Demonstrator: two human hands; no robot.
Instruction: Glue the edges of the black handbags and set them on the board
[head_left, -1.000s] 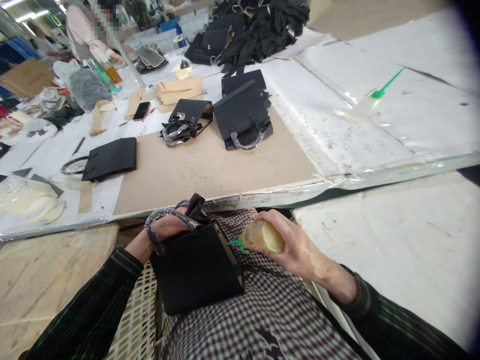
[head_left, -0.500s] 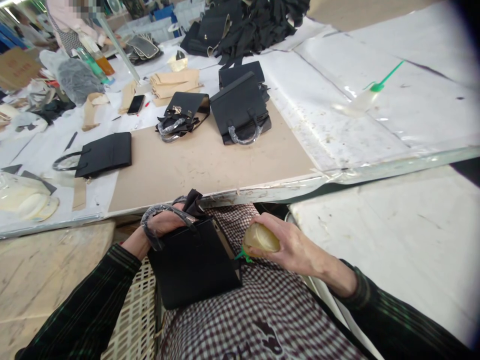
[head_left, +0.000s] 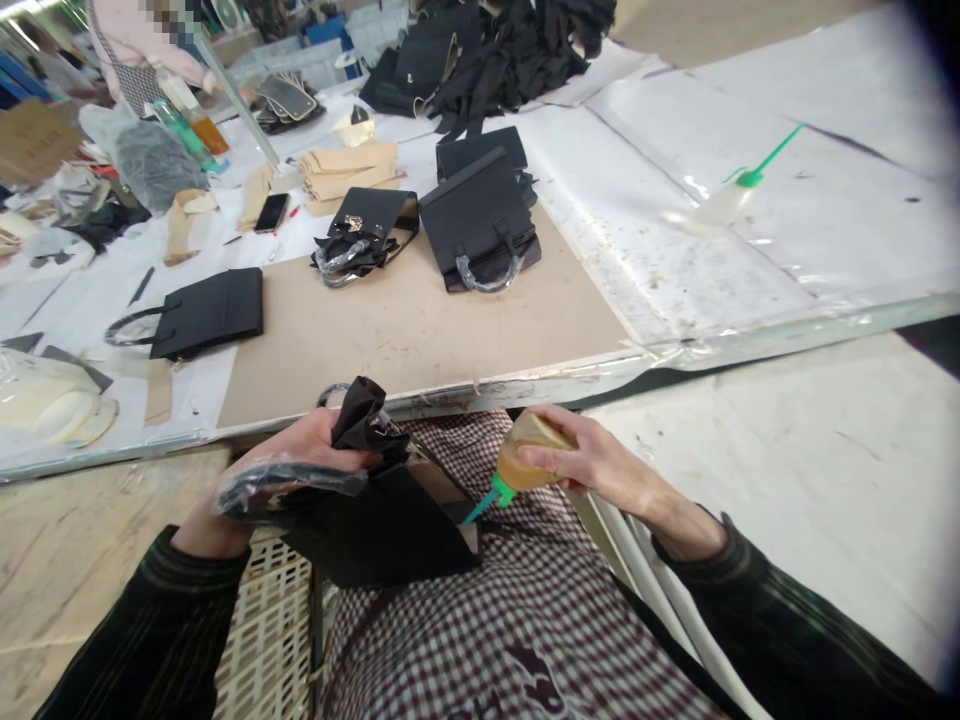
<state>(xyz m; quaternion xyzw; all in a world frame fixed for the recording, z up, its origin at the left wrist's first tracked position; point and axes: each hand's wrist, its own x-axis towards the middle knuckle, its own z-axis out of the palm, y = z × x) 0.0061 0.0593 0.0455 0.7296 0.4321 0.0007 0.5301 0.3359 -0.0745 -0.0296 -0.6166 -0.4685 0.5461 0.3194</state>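
A black handbag with plastic-wrapped handles lies tilted over my lap, against the checked apron. My left hand reaches through its handles and grips it near the opening, where dark lining bunches up; some fingers are hidden. My right hand is wrapped round a squeeze bottle of amber liquid, probably glue, held nozzle down. The green nozzle points at the bag's open side edge, its tip at or very near the tan inner edge.
On the table's tan board lie more black handbags, one more at left. A second nozzle bottle lies at right. Behind are a phone, folded tan pieces and a black heap. A person in pink stands beyond.
The bag has tipped, its handles swinging down to the left and more lining showing. My right hand has turned the bottle so its nozzle points down-left at the bag's edge.
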